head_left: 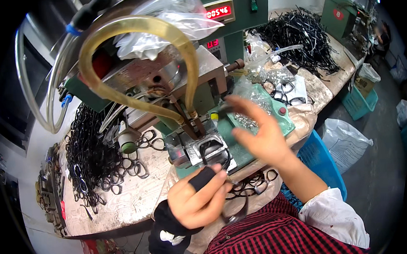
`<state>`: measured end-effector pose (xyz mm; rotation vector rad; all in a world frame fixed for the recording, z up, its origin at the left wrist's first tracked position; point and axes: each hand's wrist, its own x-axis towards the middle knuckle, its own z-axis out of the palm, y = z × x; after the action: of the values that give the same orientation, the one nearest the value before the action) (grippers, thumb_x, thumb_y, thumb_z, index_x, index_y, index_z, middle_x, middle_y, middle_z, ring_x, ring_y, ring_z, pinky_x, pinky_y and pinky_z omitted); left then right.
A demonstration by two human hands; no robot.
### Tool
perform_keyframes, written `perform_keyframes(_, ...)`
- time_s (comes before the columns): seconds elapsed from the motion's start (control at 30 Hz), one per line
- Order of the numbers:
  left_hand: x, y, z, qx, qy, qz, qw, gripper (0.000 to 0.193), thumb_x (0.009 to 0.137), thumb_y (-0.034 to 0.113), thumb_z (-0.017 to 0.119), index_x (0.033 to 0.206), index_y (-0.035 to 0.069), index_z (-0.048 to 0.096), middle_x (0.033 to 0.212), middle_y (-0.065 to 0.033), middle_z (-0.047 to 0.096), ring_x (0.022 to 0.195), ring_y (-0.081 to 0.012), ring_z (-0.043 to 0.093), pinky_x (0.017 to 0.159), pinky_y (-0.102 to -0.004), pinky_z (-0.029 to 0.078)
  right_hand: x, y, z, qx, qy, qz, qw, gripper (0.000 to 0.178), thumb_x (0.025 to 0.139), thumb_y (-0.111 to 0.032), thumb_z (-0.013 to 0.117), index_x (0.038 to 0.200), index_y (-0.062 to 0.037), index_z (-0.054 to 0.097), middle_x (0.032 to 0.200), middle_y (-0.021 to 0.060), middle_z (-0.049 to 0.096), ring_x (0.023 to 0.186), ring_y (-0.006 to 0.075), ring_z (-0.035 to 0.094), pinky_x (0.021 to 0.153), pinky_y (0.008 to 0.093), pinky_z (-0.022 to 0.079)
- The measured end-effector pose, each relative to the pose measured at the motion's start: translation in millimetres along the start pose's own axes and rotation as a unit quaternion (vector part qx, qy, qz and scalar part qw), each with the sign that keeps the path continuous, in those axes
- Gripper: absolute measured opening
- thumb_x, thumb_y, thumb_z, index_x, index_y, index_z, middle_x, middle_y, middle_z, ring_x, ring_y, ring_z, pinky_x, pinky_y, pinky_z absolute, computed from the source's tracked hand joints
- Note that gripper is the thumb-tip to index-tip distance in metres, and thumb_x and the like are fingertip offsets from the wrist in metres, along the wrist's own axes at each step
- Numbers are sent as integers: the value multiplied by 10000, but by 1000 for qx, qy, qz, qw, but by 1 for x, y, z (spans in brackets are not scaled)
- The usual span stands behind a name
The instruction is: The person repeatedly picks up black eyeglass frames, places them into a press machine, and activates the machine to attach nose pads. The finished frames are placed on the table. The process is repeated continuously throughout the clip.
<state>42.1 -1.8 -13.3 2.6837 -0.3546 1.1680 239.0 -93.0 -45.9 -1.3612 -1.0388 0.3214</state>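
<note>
My left hand (pixel 197 197), with a black band round one finger and a black wrist cover, pinches a black eyeglass frame (pixel 226 158). The frame rests against the metal fixture (pixel 195 150) of a green bench machine, below two dark rods. My right hand (pixel 263 135) is raised just right of the fixture, thumb and forefinger apart. Its fingertips are blurred and dark, and I make out nothing held. Under and beyond it lies a green tray (pixel 282 119) with many tiny shiny metal parts.
A yellowish hose (pixel 189 50) loops over the machine. Piles of black glasses parts lie left (pixel 93 150) and far right (pixel 299 39). Several frames (pixel 256 186) lie at the table's front edge. A blue basket (pixel 325 167) and a white bag (pixel 345 143) stand right.
</note>
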Motion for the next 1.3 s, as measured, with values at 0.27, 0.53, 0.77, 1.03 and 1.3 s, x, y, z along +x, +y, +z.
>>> perform_keyframes(0.27,-2,-9,24,28,28,29,999,273,693,21,851,884,19,656,988,-122,707,818,-273,719,696,-357,625,-23,78,-75,-194,107,13,975,311,788,13,611,1082,-40,698,1067,122,689,991,274,650,944,350,473)
perform_keyframes(0.53,-19,0,35,-34,54,-27,998,282,705,31,848,925,6,673,1101,-160,690,946,-334,709,812,-423,614,-42,59,-65,-460,49,53,885,87,758,-88,717,827,-40,695,909,134,648,959,352,601,877,451,480)
perform_keyframes(0.77,-78,42,-4,151,105,-217,959,314,761,-7,743,1066,41,684,1140,-176,675,1100,-345,669,940,-478,557,-37,62,-57,-450,69,127,881,76,804,-85,697,840,-22,673,907,179,683,873,353,653,834,432,503)
perform_keyframes(1.03,-120,-91,-65,243,86,-386,886,195,847,-63,650,1010,22,715,1054,-141,693,971,-319,665,846,-344,524,-29,67,-54,-384,91,-94,914,153,845,12,664,994,-15,688,942,151,687,907,353,641,864,426,486)
perform_keyframes(1.3,-242,-153,-33,238,-68,-482,841,212,786,-20,632,929,57,768,1208,-195,684,1039,-363,676,901,-399,534,-50,67,-73,-412,157,-50,896,85,827,-2,689,910,-18,698,858,135,672,827,332,630,752,410,487)
